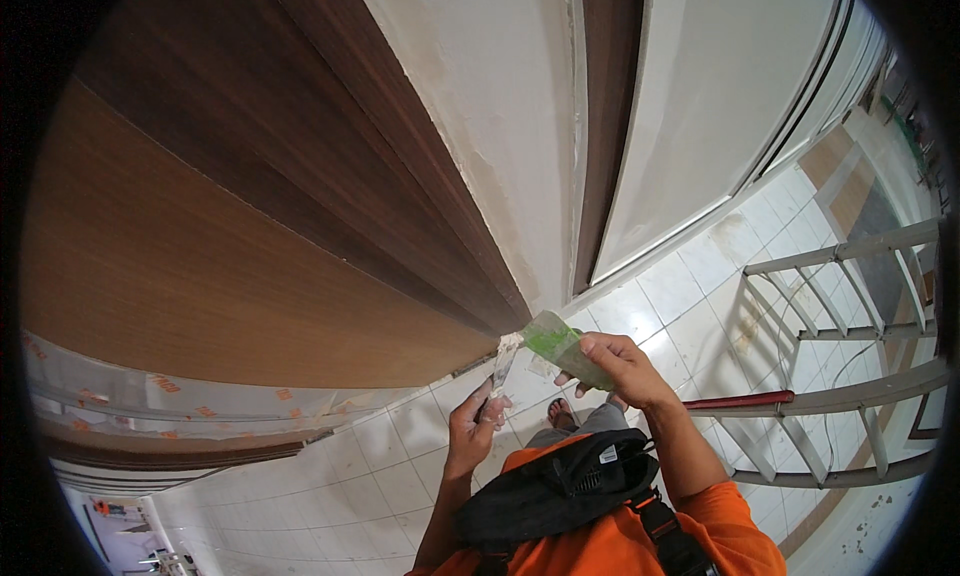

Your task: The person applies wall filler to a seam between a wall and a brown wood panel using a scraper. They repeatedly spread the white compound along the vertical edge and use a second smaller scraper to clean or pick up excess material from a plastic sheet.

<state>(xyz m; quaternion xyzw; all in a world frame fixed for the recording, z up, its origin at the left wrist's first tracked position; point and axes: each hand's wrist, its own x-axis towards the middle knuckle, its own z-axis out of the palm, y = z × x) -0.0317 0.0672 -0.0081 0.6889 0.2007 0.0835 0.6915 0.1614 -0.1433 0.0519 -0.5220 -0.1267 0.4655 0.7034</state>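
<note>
My left hand (474, 428) is closed round a putty knife (503, 368), its blade pointing up and smeared with pale putty. In my right hand (626, 368) is a green flexible spreader (556, 342), pinched between thumb and fingers. The spreader's left edge meets the tip of the knife, where a lump of whitish putty (510, 342) shows. Both tools are in front of the foot of a white plastered wall strip (490, 106), next to dark brown wood panelling (330, 126). Whether either tool touches the wall, I cannot tell.
A metal ladder (845, 248) stands at the right, with a red bar-shaped thing (742, 400) on it. White floor tiles (385, 456) lie below. Printed plastic sheeting (190, 396) covers part of the left side. A black bag (560, 481) hangs across my chest.
</note>
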